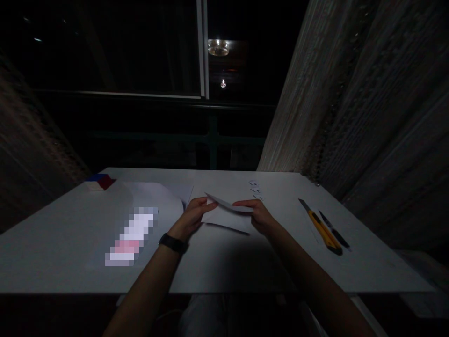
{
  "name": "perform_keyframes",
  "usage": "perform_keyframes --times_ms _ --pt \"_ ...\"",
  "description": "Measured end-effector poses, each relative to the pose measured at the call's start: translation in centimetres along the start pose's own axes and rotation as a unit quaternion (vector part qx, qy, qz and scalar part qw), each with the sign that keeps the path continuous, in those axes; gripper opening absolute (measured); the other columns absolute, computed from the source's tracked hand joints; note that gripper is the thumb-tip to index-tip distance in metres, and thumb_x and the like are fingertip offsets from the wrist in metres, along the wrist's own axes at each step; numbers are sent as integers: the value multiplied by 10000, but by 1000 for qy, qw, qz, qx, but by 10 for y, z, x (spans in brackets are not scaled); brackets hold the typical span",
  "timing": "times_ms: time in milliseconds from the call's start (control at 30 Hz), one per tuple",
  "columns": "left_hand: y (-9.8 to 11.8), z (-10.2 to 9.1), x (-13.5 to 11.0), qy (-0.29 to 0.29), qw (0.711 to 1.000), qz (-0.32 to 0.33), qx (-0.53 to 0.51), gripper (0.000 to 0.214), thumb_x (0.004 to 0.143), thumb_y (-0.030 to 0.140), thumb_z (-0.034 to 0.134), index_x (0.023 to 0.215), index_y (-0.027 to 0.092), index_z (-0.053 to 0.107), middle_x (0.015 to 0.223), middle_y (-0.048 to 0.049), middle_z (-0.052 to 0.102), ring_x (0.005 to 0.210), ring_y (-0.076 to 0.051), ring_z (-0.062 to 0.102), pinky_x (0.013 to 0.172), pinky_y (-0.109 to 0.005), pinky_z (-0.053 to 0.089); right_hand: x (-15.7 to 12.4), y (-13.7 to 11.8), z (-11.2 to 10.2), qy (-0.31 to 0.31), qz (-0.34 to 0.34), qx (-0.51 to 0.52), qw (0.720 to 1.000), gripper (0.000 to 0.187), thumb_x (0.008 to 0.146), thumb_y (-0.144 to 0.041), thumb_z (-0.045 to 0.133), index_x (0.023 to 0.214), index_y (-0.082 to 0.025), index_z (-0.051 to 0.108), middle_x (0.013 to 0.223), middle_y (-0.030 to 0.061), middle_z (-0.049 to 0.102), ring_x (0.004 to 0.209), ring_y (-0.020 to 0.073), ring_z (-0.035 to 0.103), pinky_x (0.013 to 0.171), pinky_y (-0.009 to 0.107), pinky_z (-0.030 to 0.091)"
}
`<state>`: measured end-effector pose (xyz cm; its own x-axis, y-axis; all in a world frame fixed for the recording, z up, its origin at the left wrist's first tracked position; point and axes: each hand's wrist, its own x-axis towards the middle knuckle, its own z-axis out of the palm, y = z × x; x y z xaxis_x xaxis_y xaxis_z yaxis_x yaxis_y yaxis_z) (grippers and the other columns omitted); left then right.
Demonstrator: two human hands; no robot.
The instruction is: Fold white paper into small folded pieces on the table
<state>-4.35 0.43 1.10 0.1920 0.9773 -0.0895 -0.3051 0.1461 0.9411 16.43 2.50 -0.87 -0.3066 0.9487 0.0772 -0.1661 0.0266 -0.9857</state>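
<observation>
I've got both hands on the folded white paper [227, 216] just above the table [224, 262], left hand [191, 216] pinching its near-left edge, right hand [258, 214] pinching the right, mid-fold I'd judge, so next comes pressing the crease flat.

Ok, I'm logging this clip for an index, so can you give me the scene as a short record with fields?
left hand: grips the left edge of the folded white paper, watch on the wrist
right hand: grips the paper's right edge
surface: white table
right of hands: yellow utility knife, dark pen beside it
left of hands: white sheets
far left corner: red and blue block
lighting: dim
</observation>
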Motion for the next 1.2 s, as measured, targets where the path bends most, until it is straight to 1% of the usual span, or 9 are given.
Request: perform_keyframes --times_ms 100,200,400,600,767,867,967,1067,1200 --pt "0 0 3 47 996 12 -77 352 660 310 722 927 165 546 880 -69 642 761 -191 649 718 -354 530 -3 2 7 120 -104 -72 985 329 600 -141 584 890 -224 717 976 44 691 971 261 603 880 423 438" --pt "2 2 1 20 989 15 -145 318 699 378 680 859 175 494 920 -92 632 888 -222 638 816 -403 500 -9 4 16 177 -171 -153 957 461 602 -77 463 964 -240 697 1027 17 674 1047 250 569 969 443 386" --pt "2 8 -10 -102 991 -12 -89 353 664 388 706 907 178 559 1003 -87 633 985 -217 594 870 -380 464 -16 14 29 140 -259 -251 922 593 603 -40 381 1099 -247 631 1168 -9 602 1120 205 528 1024 405 355" --pt "-2 6 -2 0 997 47 -55 260 661 340 714 794 142 613 795 -39 651 741 -140 618 680 -243 490 -17 18 38 83 -285 -289 910 594 632 -27 403 1143 -258 600 1241 -4 549 1166 189 492 1040 366 339" --pt "-5 -3 8 121 984 129 12 254 606 335 743 680 121 629 660 -22 632 598 -110 569 587 -217 442 -15 7 34 -57 -213 -156 963 740 622 -163 616 1321 -258 393 1346 60 441 1214 251 431 995 416 359" --pt "-5 0 8 162 964 157 140 244 579 330 750 667 121 662 644 -29 645 600 -136 570 569 -230 424 -9 5 29 -35 -109 -11 993 688 658 -326 658 1293 -258 402 1197 84 569 1101 250 529 929 421 402" --pt "-6 8 3 129 954 152 226 199 573 300 745 628 124 670 604 -28 640 581 -152 571 545 -236 411 -4 8 27 34 -23 61 997 517 692 -455 633 1145 -229 529 1043 74 634 945 229 596 829 380 455" --pt "-8 16 -1 71 968 132 201 224 553 242 753 723 119 675 660 -44 664 608 -160 601 579 -243 440 -4 9 28 27 18 79 996 414 648 -474 672 928 -173 627 867 59 655 766 186 602 691 305 475" --pt "-8 20 -2 39 981 131 136 638 517 164 768 1122 135 566 702 -36 676 624 -162 636 607 -253 479 -6 4 32 35 7 57 998 367 623 -472 694 715 -121 636 638 21 605 583 120 530 587 246 432"
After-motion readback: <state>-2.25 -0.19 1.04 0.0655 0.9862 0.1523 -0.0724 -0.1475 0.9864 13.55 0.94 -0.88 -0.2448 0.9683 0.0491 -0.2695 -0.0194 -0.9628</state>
